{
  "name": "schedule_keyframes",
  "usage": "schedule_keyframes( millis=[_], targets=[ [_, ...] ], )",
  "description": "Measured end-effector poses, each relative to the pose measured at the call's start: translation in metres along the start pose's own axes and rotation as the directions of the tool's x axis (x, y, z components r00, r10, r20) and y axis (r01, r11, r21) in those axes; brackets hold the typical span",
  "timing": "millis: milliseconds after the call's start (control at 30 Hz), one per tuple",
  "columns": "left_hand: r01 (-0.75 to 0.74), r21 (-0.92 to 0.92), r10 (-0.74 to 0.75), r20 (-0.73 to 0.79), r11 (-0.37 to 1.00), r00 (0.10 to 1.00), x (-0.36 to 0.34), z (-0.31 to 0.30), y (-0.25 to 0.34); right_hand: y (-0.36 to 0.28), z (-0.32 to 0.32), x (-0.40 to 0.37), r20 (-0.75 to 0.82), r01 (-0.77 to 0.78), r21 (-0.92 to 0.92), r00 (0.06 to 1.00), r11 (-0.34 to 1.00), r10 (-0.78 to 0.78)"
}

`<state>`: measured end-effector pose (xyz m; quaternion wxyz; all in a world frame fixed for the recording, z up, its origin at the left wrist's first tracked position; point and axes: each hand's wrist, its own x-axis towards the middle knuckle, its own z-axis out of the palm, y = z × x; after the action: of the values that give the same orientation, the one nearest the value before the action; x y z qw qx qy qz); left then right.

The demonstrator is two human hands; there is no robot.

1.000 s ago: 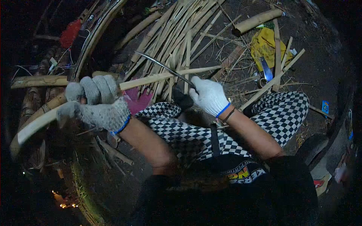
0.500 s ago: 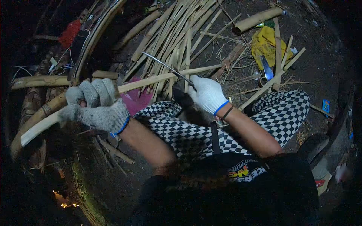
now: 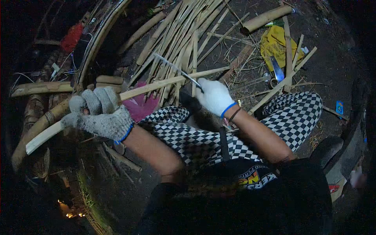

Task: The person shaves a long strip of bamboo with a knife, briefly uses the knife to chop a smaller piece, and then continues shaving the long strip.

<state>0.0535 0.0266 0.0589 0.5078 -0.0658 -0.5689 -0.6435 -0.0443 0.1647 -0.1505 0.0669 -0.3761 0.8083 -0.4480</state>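
Observation:
My left hand [image 3: 100, 111], in a dirty grey knitted glove, is wrapped round a long bamboo strip [image 3: 156, 85]. One end of the strip pokes out past the thumb on the left; the other reaches up and right. My right hand [image 3: 215, 97], in a cleaner white glove with a blue cuff, grips a knife [image 3: 176, 69], its handle hidden in the fist. The thin blade slants up and left, crossing the strip in this view. Behind the blade lies a pile of split bamboo strips [image 3: 184, 33] on the ground.
My checkered trouser legs [image 3: 290, 121] are folded below the hands. At upper right lie a yellow cloth [image 3: 276, 41], a saw-like blade [image 3: 277, 70] and a bamboo tube [image 3: 266, 19]. A pink plastic bag [image 3: 141, 103] is under the strip. Small flames [image 3: 70, 214] glow at lower left.
The knife has shifted slightly right, and its blade is turned so more of its pale flat shows. The strip's left end has moved a little right and up.

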Motion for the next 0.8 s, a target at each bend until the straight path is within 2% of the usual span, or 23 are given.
schedule_keyframes(
  millis=[67,100,167,233,300,367,400,467,500,567,633,700,767,800],
  targets=[
    [0.027,-0.112,-0.027,-0.005,0.993,1.0,0.002,-0.008,-0.001,-0.002,-0.012,0.013,0.271,-0.209,0.313,0.954,0.926,0.124],
    [0.028,-0.117,-0.029,-0.007,0.993,1.0,0.001,-0.007,-0.002,-0.008,-0.015,0.012,0.271,-0.211,0.309,0.954,0.927,0.127],
    [0.023,-0.088,-0.027,-0.038,0.996,0.999,0.003,-0.005,-0.003,-0.029,-0.019,0.002,0.102,-0.144,0.256,0.987,0.956,0.121],
    [0.02,-0.049,-0.024,-0.087,0.999,0.996,-0.002,0.005,-0.002,-0.054,-0.038,-0.007,0.142,-0.083,0.274,0.989,0.958,0.045],
    [0.011,-0.013,-0.013,-0.129,1.0,0.992,-0.001,0.008,-0.004,-0.041,-0.032,-0.012,0.105,0.138,0.138,0.983,0.981,-0.154],
    [0.079,-0.263,-0.043,0.141,0.962,0.989,0.001,0.005,-0.003,0.015,0.004,-0.004,0.12,-0.05,0.039,0.992,0.998,0.045],
    [0.073,-0.268,-0.035,0.141,0.961,0.989,0.001,0.003,-0.001,0.024,-0.003,0.001,0.104,-0.033,0.084,0.994,0.996,0.024],
    [0.03,-0.044,-0.034,-0.084,0.999,0.996,0.005,-0.003,-0.001,0.016,-0.003,0.007,0.102,-0.05,0.045,0.994,0.998,0.045],
    [0.03,-0.036,-0.033,-0.085,0.999,0.996,0.003,-0.005,0.001,0.005,-0.003,0.007,0.119,-0.084,0.017,0.99,0.996,0.082],
    [0.054,-0.167,-0.056,-0.008,0.985,0.998,0.006,-0.008,-0.001,-0.016,-0.012,0.005,0.076,-0.062,0.035,0.995,0.997,0.059],
    [0.038,-0.14,-0.039,-0.003,0.989,0.999,0.005,-0.002,-0.002,-0.039,-0.023,-0.001,0.039,0.046,0.078,0.998,0.996,-0.049],
    [0.031,-0.106,-0.031,0.003,0.994,1.0,0.002,-0.001,0.0,-0.05,-0.033,-0.005,0.07,0.126,0.105,0.989,0.987,-0.134],
    [0.052,-0.066,-0.045,0.108,0.996,0.993,0.004,-0.006,0.002,-0.015,-0.013,-0.002,0.028,0.225,0.094,0.973,0.97,-0.229],
    [0.052,-0.065,-0.045,0.108,0.997,0.993,0.002,-0.001,0.003,0.012,-0.002,0.002,0.115,0.09,-0.008,0.989,0.996,-0.089]
  ],
)
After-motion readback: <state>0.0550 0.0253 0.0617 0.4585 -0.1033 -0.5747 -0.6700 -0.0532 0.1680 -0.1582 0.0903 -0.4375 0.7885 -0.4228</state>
